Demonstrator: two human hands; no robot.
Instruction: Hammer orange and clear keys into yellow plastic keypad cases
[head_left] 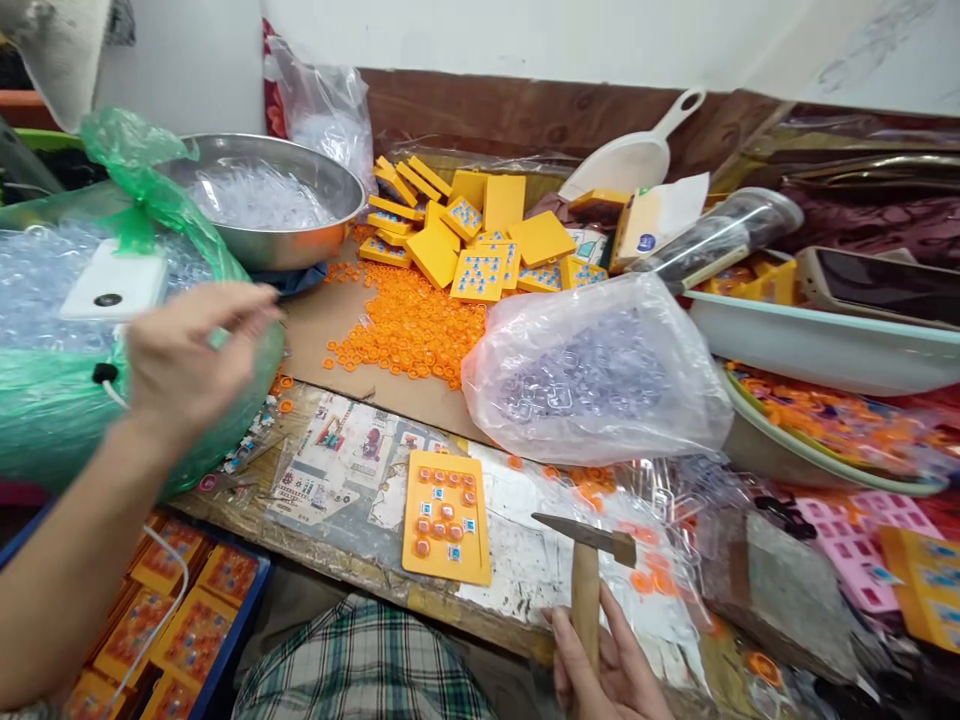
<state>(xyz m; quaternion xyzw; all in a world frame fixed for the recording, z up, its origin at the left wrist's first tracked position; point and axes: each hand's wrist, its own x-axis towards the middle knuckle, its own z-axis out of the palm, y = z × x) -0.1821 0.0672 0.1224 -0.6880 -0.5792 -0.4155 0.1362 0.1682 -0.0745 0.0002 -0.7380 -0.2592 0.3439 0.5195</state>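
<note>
Gripping a wooden-handled hammer (586,565), the right fingers (619,625) could crack orange rings (447,511) on the yellow board (448,577) to their left through a skewed blow; left fingers (238,350) blurred, can't tell.

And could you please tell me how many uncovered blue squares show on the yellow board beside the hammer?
4 on the board: upper square, left square, right square, bottom square. Orange pieces may hide others.

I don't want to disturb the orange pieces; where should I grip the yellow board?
Probably the left edge of the yellow board, from the left: it lies flat, its rim bare outside the orange pieces, with the hammer on its right.
</note>
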